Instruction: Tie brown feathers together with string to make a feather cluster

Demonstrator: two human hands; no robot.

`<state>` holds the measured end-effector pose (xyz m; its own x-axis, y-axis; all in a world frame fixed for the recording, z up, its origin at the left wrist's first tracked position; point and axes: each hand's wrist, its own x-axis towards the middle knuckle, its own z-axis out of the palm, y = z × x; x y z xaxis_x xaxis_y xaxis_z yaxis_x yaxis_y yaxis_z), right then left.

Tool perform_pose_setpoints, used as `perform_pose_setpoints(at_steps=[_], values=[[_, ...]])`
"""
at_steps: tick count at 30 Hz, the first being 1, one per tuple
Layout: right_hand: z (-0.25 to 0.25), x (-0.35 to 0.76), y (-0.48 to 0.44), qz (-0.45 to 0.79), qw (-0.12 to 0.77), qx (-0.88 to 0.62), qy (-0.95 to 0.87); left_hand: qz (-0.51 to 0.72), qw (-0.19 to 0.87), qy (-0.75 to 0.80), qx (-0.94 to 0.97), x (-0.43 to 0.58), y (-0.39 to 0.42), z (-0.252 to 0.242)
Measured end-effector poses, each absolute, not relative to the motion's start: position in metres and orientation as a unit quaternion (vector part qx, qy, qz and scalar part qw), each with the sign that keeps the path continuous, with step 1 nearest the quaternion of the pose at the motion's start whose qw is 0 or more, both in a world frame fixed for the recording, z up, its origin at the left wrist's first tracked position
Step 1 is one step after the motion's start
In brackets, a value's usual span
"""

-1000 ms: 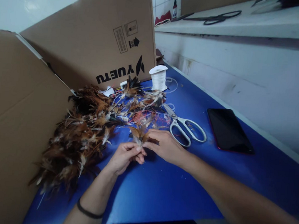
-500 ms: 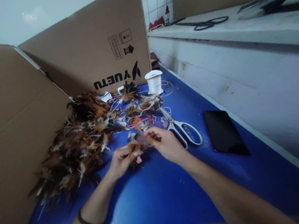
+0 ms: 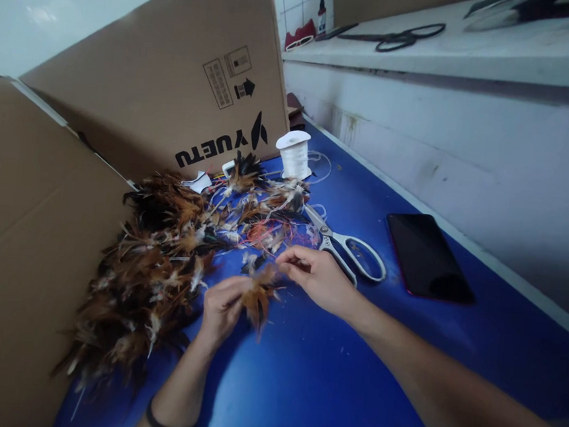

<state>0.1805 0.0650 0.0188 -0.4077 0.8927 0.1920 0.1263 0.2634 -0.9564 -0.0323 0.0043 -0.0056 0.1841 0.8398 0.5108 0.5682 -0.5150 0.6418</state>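
Note:
My left hand is closed in a pinch on a small bunch of brown feathers, held just above the blue table. My right hand is closed too, its fingertips pinched close to the top of that bunch; what they grip is too thin to make out. A big heap of brown and black feathers lies to the left of both hands. White-handled scissors lie just beyond my right hand. A spool of white thread stands further back.
A dark phone lies flat on the right of the table. Large cardboard sheets stand along the left and back. A white ledge above the wall carries black scissors and small items.
My left hand has turned the small feather bunch so it hangs down and nearer to me. My right hand's fingertips stay by its top. The view shifted slightly.

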Motion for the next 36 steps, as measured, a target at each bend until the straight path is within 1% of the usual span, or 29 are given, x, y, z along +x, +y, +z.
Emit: perform_pose_setpoints(at_steps=[3,6,9,14,17,20,25,29,32,36], values=[[0.013,0.181,0.066,0.403,0.394,-0.378,-0.735,0.465,0.173,0.501,0.709,-0.031,0.004,0.002],[0.007,0.179,0.065,0.306,0.367,-0.372,-0.796,0.488,0.176,0.542,0.662,-0.031,0.004,0.008],[0.001,0.173,0.065,0.245,0.314,-0.355,-0.846,0.512,0.194,0.561,0.621,-0.032,0.005,0.011],[0.0,0.158,0.068,0.145,0.218,-0.343,-0.902,0.539,0.241,0.553,0.588,-0.032,0.006,0.013],[0.002,0.151,0.069,0.126,0.173,-0.353,-0.911,0.536,0.255,0.559,0.579,-0.033,0.006,0.013],[0.003,0.152,0.069,0.183,0.174,-0.353,-0.901,0.527,0.256,0.562,0.585,-0.037,0.006,0.011],[0.009,0.16,0.071,0.384,0.245,-0.373,-0.808,0.525,0.259,0.578,0.568,-0.041,0.007,0.002],[0.021,0.159,0.072,0.516,0.263,-0.394,-0.714,0.537,0.281,0.569,0.555,-0.039,0.008,-0.003],[0.028,0.154,0.071,0.589,0.282,-0.392,-0.648,0.539,0.34,0.549,0.541,-0.034,0.007,-0.003],[0.024,0.149,0.069,0.639,0.322,-0.395,-0.576,0.529,0.451,0.518,0.499,-0.026,0.005,-0.005]])
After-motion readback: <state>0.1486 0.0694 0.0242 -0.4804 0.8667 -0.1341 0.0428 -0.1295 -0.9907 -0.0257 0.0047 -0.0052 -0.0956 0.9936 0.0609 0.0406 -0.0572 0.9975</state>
